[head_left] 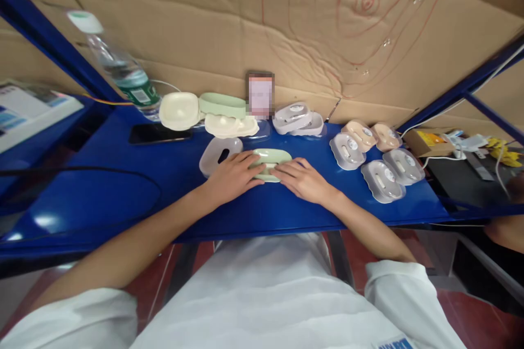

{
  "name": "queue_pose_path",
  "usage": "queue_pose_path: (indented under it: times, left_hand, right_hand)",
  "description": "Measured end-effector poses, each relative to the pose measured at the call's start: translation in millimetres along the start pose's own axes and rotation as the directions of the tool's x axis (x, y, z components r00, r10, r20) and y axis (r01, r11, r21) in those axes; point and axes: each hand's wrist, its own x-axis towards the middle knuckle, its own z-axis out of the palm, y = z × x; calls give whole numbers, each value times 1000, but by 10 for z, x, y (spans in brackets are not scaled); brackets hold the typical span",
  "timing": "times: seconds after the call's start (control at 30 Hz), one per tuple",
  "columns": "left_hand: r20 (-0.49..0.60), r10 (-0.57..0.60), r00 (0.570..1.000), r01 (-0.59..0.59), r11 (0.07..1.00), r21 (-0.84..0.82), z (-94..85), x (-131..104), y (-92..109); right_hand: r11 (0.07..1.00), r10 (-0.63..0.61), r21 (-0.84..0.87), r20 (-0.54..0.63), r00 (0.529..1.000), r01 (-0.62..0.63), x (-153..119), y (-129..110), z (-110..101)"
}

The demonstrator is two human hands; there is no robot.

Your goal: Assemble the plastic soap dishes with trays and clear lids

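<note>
One green case [271, 164], clamped in the grip of two hands [268, 177].

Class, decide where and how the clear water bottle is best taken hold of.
Probably around its slender body, at the green label, from the front with the left hand: the cardboard closes off the back, and the cream container sits close beside the bottle's lower end.

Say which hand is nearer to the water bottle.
Left. The left hand touches the left end of the green case, with the water bottle beyond it to the left; the right hand, at the case's right end, is farther away.
</note>
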Motion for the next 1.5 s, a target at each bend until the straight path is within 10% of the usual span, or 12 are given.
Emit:
queue_pose_path:
  times: [0.23,0.53,0.83,1.1,1.27,1.5]
  left_hand:
    - [-94,-23,995,17,998,-68,-25,41,-16]
    - [-222,-483,847,502,864,37,-138,39,-380]
    - [-170,-536,827,545,839,4,-48,42,-421]
    - [-194,-386,902,389,921,-26,-86,89,-163]
    - [-166,-173,971,170,985,-34,-190,85,91]
    - [22,211,977,-208,974,-90,-50,-10,255]
  right_hand:
    - [1000,7,6,2,1000,-7,-6,26,-45]
    - [963,254,-90,-7,967,-254,-90,190,-134]
    - [953,300,-29,2,954,-300,-138,286,-122]
    - [889,388,-191,-166,907,-416,596,948,-361]
    - [859,510,-34,-23,860,-511,854,1511,-462]
    - [867,447,-58,-349,824,-495,436,985,-447]
